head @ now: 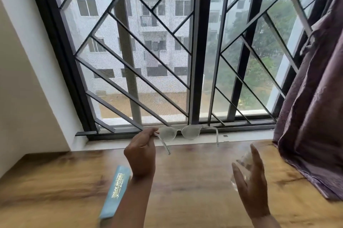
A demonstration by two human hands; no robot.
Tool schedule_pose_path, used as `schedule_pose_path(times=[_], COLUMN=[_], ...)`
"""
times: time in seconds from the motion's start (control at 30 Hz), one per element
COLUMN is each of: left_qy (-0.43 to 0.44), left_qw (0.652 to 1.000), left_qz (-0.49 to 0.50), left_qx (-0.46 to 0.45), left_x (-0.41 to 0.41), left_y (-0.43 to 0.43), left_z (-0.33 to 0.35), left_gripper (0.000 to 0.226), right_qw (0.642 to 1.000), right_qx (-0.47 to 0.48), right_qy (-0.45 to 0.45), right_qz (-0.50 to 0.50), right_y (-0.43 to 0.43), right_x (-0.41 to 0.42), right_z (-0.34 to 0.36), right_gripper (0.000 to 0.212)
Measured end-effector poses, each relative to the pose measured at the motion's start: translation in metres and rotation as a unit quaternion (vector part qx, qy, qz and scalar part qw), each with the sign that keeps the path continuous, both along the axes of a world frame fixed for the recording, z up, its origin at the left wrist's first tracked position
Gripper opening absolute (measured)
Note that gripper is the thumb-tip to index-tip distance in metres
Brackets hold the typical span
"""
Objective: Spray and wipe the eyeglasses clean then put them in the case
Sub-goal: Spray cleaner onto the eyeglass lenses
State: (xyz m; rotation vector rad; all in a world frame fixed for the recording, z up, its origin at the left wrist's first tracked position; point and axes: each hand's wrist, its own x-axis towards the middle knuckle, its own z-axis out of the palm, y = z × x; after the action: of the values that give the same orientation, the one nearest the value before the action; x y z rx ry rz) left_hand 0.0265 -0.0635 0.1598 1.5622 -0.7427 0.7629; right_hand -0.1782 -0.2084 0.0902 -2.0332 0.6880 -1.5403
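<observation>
Clear plastic fills the pinch of the left hand (142,150): its curled fingers and thumb grasp a pair of transparent-framed eyeglasses with round lenses (185,132) by one temple arm, close to the hinge. The eyeglasses are held up in the air above the far edge of the table, lenses toward the window, both temple arms unfolded and pointing back at the person.

The right hand (250,181) hovers lower and to the right, blurred, with its fingers stretched out straight and spread, clasping nothing that can be made out. A blurred translucent object (245,158) shows just beyond its palm; whether the hand touches it cannot be told.

Below the left forearm, a long light-blue eyeglass case with gold lettering (115,188) lies flat on the brown wood-grain table (194,181). Beyond the table are a pale window sill (241,137) and a dark metal window grille of diagonal bars (141,77). A purple fabric curtain (311,116) hangs at the right, its hem resting on the table.
</observation>
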Motion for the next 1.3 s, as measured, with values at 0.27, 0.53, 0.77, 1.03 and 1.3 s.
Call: schedule_pose_path(times=[0.27,0.53,0.77,1.03,1.3], left_qy=[0.005,0.006,0.022,0.013,0.012], left_qw=[1.0,1.0,0.999,0.999,0.999], left_qz=[-0.014,-0.008,-0.009,-0.01,0.001], left_qx=[-0.007,-0.014,-0.025,-0.03,-0.034], left_x=[-0.001,-0.001,-0.001,-0.001,0.0], left_y=[0.002,0.003,0.002,0.003,0.004], left_z=[-0.002,-0.002,-0.003,-0.003,-0.006], left_gripper=[0.023,0.023,0.024,0.024,0.026], right_qw=[0.994,0.992,0.993,0.994,0.986], right_qx=[0.036,0.056,0.034,0.02,-0.024], right_qy=[0.082,0.102,0.094,0.053,0.039], right_qz=[-0.057,-0.043,-0.067,-0.098,-0.162], right_y=[-0.042,-0.052,-0.046,-0.031,-0.039], right_x=[-0.012,-0.017,-0.019,-0.016,-0.011], right_z=[-0.051,-0.067,-0.061,-0.061,-0.061], right_gripper=[0.081,0.085,0.091,0.093,0.084])
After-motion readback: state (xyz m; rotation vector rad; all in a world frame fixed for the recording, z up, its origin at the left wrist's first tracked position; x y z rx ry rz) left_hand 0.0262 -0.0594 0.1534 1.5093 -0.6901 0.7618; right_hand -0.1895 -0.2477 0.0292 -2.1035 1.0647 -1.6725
